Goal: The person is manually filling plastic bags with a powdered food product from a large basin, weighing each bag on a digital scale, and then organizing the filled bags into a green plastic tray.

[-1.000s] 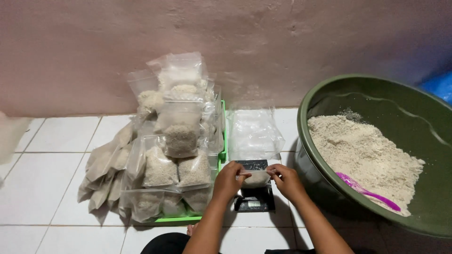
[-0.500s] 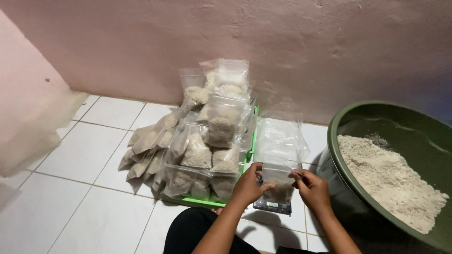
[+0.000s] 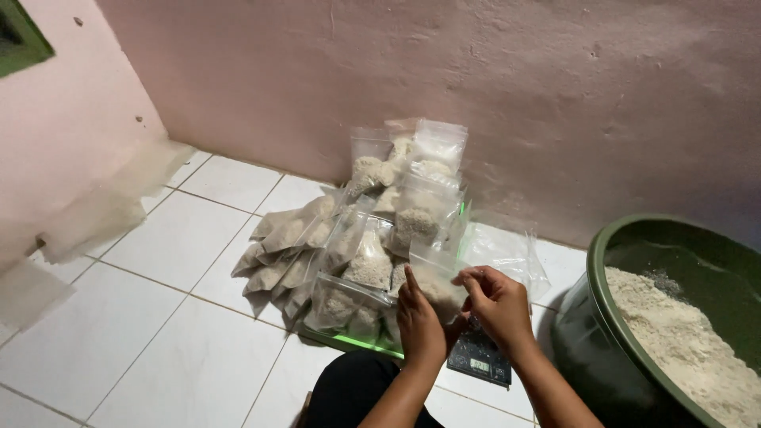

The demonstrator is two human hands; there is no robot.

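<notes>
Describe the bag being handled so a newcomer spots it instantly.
Left of the big green basin, above the small black scale, both hands pinch one clear bag. Unlike the stacked bags behind, it is lifted between left hand and right hand.

We sit on the floor of a plain room in a home, set up for small-scale packing: white floor tiles (image 3: 158, 261), a rough pink plastered wall (image 3: 476, 79), a pile of filled plastic bags (image 3: 372, 230), a small digital scale (image 3: 479, 361), and a big green basin (image 3: 634, 261) of pale powder.
</notes>
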